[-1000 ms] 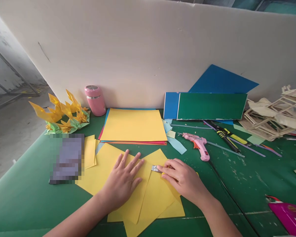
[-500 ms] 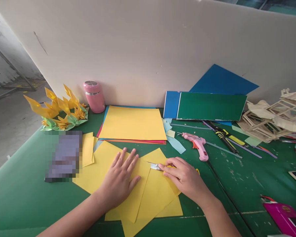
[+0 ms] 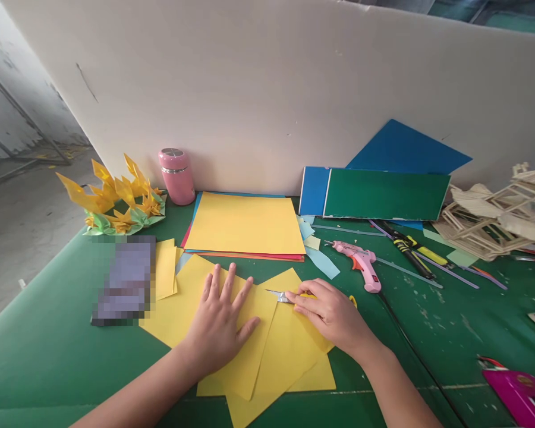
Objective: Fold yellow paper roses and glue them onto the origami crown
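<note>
My left hand (image 3: 223, 324) lies flat with fingers spread on overlapping yellow paper sheets (image 3: 271, 356) on the green table (image 3: 49, 362). My right hand (image 3: 332, 312) is closed round a yellow utility knife (image 3: 285, 296). Its metal blade points left and rests on the edge of the top yellow sheet, a short way from my left fingertips.
A stack of coloured paper (image 3: 245, 226) with yellow on top lies behind. A pink glue gun (image 3: 361, 264), screwdrivers (image 3: 410, 246), blue and green boards (image 3: 383, 193), a pink flask (image 3: 177, 176), paper flowers (image 3: 116, 199), a wooden stick model (image 3: 494, 217) and a magenta case (image 3: 517, 395) surround it.
The knife blade has slid a little to the left along the yellow paper, and more of it shows. My left hand stays pressed flat on the sheets.
</note>
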A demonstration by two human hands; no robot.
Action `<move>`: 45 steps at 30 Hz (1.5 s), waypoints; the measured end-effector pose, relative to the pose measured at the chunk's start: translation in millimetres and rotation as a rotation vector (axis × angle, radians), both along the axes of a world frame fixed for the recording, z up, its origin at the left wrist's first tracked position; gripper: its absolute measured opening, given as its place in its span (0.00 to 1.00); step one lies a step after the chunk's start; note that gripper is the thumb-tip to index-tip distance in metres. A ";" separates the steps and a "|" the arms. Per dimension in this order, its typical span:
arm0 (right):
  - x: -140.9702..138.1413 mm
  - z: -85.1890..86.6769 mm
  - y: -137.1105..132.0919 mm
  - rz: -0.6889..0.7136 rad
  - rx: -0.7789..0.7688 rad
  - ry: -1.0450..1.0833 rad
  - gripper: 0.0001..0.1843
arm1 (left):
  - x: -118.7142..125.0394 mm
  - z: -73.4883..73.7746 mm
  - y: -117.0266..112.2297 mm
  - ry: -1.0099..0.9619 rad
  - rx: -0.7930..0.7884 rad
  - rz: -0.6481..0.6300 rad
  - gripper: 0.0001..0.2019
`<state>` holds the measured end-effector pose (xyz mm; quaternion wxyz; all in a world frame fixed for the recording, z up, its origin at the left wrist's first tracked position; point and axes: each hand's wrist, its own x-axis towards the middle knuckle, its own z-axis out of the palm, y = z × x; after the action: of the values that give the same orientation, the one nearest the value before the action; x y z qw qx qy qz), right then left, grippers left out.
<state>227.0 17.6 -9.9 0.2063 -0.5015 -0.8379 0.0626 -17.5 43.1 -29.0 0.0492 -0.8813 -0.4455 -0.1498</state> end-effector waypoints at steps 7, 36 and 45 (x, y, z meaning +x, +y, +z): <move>-5.6 1.9 12.1 0.057 0.068 -0.041 0.14 | 0.5 -5.4 0.0 0.020 0.047 0.033 0.36; -4.9 3.0 27.2 0.166 0.087 0.020 0.13 | -8.2 13.3 8.2 0.014 -0.080 -0.007 0.19; -6.7 0.9 25.9 0.162 0.097 0.010 0.14 | -15.0 6.7 6.6 0.074 -0.051 0.106 0.27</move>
<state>220.3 43.5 -9.0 0.2289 -0.4211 -0.8767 0.0410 -32.5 49.7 -22.3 0.0509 -0.8625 -0.4929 -0.1027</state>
